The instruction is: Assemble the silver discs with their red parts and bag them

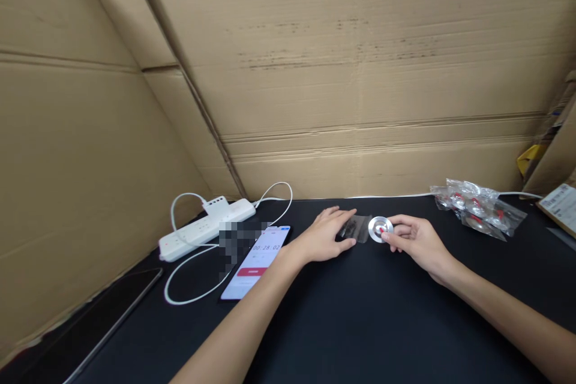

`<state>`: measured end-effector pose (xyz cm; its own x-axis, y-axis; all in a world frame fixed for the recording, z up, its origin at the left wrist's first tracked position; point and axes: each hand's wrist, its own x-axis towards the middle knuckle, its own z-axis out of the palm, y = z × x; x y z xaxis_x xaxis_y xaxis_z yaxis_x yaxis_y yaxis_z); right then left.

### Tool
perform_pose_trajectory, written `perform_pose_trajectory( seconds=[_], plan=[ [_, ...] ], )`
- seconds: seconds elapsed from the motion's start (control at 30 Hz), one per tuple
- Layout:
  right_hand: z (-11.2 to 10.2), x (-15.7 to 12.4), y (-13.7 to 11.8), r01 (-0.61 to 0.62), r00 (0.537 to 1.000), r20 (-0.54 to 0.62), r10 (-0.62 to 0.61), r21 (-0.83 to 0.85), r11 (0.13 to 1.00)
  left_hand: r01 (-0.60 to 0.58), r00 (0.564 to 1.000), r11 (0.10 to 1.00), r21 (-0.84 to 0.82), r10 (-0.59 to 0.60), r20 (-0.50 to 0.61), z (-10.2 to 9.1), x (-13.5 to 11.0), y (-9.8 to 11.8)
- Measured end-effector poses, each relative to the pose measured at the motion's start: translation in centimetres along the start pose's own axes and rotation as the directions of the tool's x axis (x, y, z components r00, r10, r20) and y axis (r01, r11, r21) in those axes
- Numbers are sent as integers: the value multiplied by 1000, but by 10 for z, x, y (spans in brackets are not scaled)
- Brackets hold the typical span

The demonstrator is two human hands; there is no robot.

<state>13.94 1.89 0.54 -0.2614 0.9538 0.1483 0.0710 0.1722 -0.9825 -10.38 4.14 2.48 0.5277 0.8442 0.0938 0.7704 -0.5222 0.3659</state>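
My right hand (416, 243) pinches a round silver metal disc (374, 230) at its right edge, between thumb and fingers. A raised ring and a small red part show at the disc's middle. Just left of it, a small clear plastic bag (361, 229) with dark pieces inside lies on the black tabletop (360, 312). My left hand (328, 234) rests palm down at the bag's left side. Its fingers are stretched out and apart, with fingertips and thumb at the bag's edges. Part of the bag is hidden by this hand.
Several clear-bagged silver discs with red parts (479, 207) lie at the back right. To the left are a phone (252, 273) showing a timer, a white power strip (202, 234) with looping cables, and a dark tablet-like device (103, 318). Cardboard walls (360, 90) stand behind.
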Motion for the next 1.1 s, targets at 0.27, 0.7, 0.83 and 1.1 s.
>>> perform_pose_trajectory(
  seconds=[0.27,0.7,0.83,1.1],
  plan=[
    [2,-1,-2,-51,998,20,52,-26,998,75,997,994,78,-76,3,-4,1,13],
    [10,-5,0,26,996,91,-24,-19,999,34,994,999,-31,-37,-107,-1,-1,26],
    [10,-4,6,32,994,104,-25,-60,998,-7,997,994,-108,-1,-75,-2,-1,26],
    [-1,1,10,47,998,40,-41,-150,988,-54,996,967,-249,35,-80,-7,-3,32]
  ],
)
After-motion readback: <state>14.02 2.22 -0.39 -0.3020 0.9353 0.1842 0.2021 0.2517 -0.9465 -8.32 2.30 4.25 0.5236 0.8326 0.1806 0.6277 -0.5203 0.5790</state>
